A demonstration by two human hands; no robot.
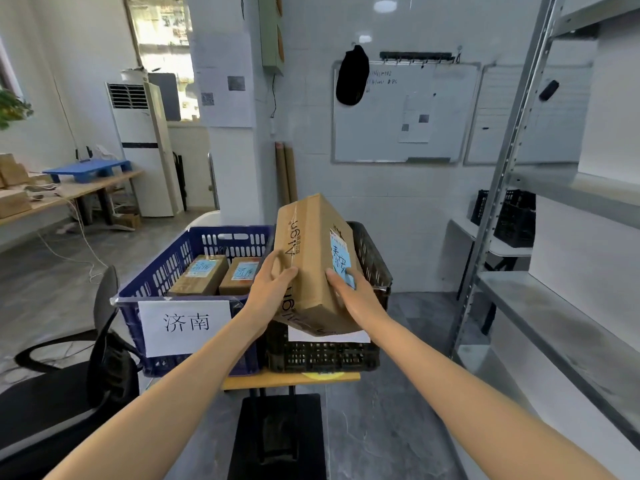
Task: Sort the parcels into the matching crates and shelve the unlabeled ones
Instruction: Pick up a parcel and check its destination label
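Observation:
I hold a brown cardboard parcel (311, 261) with a blue handwritten label, tilted, above the black crate (372, 258). My left hand (272, 289) grips its left side, thumb on top. My right hand (349, 296) grips the right side, fingers over the lower part of the label. To the left stands a blue crate (166, 268) with a white sign reading 济南 on its front. Two labelled parcels (221, 275) lie inside it. The black crate's own sign is mostly hidden behind the parcel.
Both crates sit on a small wooden table (291, 378). A grey metal shelf rack (561, 320) stands at the right, with another black crate (512, 216) behind it. A black office chair (79, 386) is at the lower left. More boxes lie on a far-left table (72, 190).

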